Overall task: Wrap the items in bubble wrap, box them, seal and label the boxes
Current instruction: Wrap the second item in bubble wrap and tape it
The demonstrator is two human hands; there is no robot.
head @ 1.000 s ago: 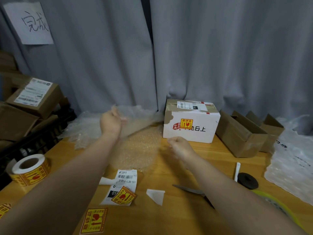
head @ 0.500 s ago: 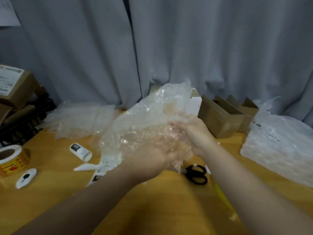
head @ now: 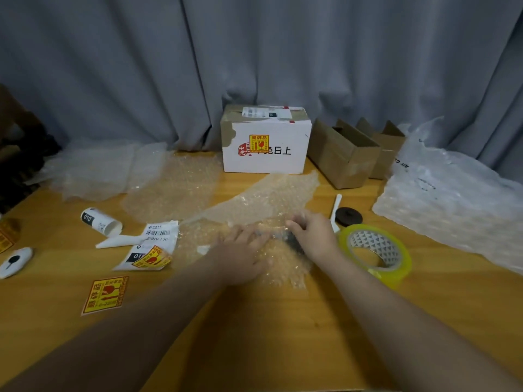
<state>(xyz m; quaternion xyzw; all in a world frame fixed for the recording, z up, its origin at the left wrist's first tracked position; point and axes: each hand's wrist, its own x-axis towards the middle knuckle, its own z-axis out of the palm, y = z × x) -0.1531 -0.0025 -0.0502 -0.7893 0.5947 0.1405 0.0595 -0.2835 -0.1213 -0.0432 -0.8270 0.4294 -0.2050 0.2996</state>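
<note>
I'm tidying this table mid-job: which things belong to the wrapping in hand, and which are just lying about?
Job: bubble wrap, dark item beneath, left hand, right hand, tape, open boxes, sticker.
Lying about: white box, tube, black disc.

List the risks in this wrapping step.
The right hand works beside the yellow tape roll; a wrist sweep may knock it.
The white barcode label lies at the left edge of the clear bubble wrap sheet and might get rolled in.
The dark object under the sheet may puncture bubbles, if sharp.
</note>
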